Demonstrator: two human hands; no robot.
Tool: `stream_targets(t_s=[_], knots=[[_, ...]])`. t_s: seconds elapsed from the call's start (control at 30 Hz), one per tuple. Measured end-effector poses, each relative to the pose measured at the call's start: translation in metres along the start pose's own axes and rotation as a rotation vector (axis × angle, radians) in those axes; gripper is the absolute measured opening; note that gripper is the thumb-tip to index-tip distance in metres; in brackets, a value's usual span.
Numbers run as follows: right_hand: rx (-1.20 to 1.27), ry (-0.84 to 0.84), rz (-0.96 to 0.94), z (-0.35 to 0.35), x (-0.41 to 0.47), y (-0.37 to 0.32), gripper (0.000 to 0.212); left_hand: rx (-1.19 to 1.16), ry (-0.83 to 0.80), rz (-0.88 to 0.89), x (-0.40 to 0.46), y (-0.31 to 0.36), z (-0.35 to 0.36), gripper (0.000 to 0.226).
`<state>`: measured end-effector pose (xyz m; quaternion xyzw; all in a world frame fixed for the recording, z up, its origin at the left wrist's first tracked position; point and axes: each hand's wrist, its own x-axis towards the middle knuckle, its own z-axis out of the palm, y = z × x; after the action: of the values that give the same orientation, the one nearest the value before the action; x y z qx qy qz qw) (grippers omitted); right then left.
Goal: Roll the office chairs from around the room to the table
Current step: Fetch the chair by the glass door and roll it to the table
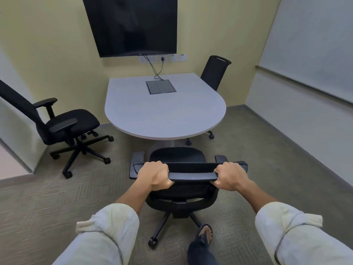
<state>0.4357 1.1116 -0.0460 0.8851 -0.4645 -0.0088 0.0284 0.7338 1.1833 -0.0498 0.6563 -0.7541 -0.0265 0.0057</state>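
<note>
A black office chair [177, 155] stands right in front of me, its seat facing the rounded near end of the white table [152, 115] and just short of it. My left hand [154, 175] and my right hand [230, 175] both grip the top bar of its backrest. A second black chair [70, 123] stands apart from the table at the left, by the wall, turned sideways. A third black chair [214, 73] is tucked in at the table's far right side.
A dark screen [131, 25] hangs on the yellow wall behind the table, with cables dropping to a grey hatch [160, 87] in the tabletop. A whiteboard [309, 44] covers the right wall. My sandalled foot [204, 234] is beside the chair's base on grey carpet.
</note>
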Motion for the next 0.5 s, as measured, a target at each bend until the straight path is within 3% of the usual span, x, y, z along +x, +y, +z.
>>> stream_targets(t_s=[0.3, 0.5], knots=[[-0.05, -0.057, 0.063, -0.007, -0.013, 0.015, 0.027, -0.039, -0.002, 0.035, 0.008, 0.022, -0.004, 0.037], [-0.098, -0.097, 0.0, -0.008, -0.015, 0.043, 0.027, -0.068, 0.011, -0.008, 0.007, 0.052, 0.003, 0.037]])
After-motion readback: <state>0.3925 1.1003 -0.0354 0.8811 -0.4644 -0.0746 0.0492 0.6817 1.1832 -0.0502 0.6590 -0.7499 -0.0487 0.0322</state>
